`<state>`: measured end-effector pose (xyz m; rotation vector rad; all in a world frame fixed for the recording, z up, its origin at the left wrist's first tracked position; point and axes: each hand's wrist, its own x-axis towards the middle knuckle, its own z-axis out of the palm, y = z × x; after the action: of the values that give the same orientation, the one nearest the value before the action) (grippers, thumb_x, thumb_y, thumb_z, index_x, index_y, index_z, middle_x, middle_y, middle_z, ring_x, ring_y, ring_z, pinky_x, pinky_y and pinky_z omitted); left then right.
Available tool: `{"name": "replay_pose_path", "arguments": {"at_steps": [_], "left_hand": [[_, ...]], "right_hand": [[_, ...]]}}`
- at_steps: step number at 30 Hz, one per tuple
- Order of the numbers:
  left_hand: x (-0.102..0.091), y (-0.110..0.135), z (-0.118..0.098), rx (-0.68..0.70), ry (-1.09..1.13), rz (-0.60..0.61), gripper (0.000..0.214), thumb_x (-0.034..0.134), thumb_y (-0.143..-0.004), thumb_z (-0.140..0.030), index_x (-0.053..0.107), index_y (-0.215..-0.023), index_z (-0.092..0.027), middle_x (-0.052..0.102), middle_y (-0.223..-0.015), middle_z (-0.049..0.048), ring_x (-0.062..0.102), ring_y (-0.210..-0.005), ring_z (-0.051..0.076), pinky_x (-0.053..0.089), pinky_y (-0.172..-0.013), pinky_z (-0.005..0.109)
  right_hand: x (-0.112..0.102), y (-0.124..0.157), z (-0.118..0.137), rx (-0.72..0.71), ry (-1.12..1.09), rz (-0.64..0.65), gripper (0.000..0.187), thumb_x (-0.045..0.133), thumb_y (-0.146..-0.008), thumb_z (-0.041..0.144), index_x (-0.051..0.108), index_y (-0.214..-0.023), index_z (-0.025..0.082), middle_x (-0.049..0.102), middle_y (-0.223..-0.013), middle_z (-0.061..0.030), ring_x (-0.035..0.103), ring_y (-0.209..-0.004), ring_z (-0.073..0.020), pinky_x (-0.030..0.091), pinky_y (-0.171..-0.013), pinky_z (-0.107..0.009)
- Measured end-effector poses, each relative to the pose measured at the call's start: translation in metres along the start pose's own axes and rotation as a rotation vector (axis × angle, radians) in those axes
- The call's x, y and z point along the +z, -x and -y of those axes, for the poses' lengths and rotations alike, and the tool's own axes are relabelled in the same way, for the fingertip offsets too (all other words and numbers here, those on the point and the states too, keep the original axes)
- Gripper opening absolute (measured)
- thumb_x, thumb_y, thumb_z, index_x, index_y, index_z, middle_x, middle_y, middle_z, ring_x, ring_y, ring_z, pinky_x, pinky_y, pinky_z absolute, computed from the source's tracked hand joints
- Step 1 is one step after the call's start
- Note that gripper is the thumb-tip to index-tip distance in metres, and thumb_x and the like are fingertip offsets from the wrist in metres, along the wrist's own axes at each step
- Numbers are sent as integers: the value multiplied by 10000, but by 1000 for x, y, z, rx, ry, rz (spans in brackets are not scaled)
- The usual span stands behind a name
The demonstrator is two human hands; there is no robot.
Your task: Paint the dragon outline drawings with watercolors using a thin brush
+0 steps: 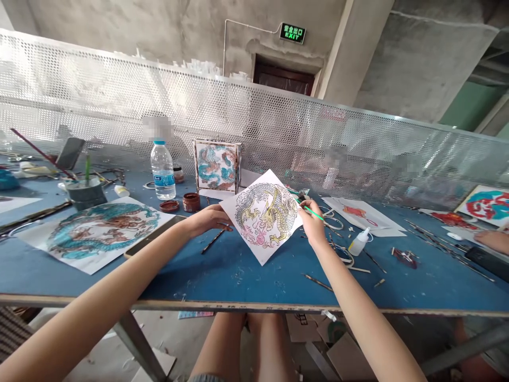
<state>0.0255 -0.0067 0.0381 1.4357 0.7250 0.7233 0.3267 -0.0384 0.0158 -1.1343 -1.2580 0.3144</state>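
The blue bench fills my view, and the perforated screen runs along it behind the dragon sheet. Well to the left of that sheet lies the big teal dragon picture, flat on the bench. The dragon sheet itself is held up over the middle of the bench, standing on one corner like a diamond, with a gold and pink dragon on it. Just behind it stands a framed picture; behind and to the left is a water bottle.

My left hand has its grip pinching the sheet's left corner. My right hand, at the sheet's right corner, has its grip pressed together on a thin green stick.

Right of the sheet a small glue bottle lies tipped. Left of it sits an open brown jar.

Held at only two corners, the paper could buckle or crease. The stick's tip, so near the sheet, could mark it, and my left forearm could knock the jar.
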Motion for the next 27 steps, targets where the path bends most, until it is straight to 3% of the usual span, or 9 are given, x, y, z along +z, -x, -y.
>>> {"name": "replay_pose_path", "arguments": {"at_steps": [6,11,17,20,24,27], "left_hand": [[3,2,-6,-2,175,-73,299,591,-708,-321,640,-930,-127,678,-935,143,630,-851,282,525,-741,409],[0,-4,2,31,141,-257,279,607,-716,-198,588,-984,-125,678,-869,110,648,-724,217,545,-644,367],[-5,-7,3,-34,187,-294,220,572,-711,-110,567,-931,-104,670,-768,95,640,-621,196,544,-564,349],[-8,-6,3,-84,189,-260,195,598,-697,-117,577,-890,-116,672,-748,90,641,-626,193,543,-581,330],[-9,-3,5,-186,106,-79,226,680,-655,-200,594,-855,-141,678,-730,81,641,-622,200,532,-572,312],[-6,0,7,-260,-5,29,318,724,-609,-255,599,-885,-158,685,-757,70,640,-640,203,525,-565,310]], "right_hand": [[4,2,3,-47,-30,84,97,502,-715,228,473,-805,205,520,-826,-15,511,-736,-151,421,-690,-284],[5,2,2,-64,-35,108,103,499,-723,245,465,-814,212,520,-807,-6,513,-722,-146,431,-679,-278],[6,5,10,-18,-89,114,144,516,-762,332,456,-819,214,518,-778,-1,535,-696,-138,443,-622,-261],[4,4,11,17,-160,60,206,481,-803,417,442,-855,222,510,-768,-3,538,-651,-130,434,-517,-235],[0,-2,5,-42,-176,-80,238,452,-819,448,425,-894,224,505,-828,-18,543,-677,-128,434,-474,-212],[-3,-5,2,-68,-159,-112,235,429,-832,442,427,-908,219,512,-839,-25,550,-685,-129,432,-464,-206]]}}
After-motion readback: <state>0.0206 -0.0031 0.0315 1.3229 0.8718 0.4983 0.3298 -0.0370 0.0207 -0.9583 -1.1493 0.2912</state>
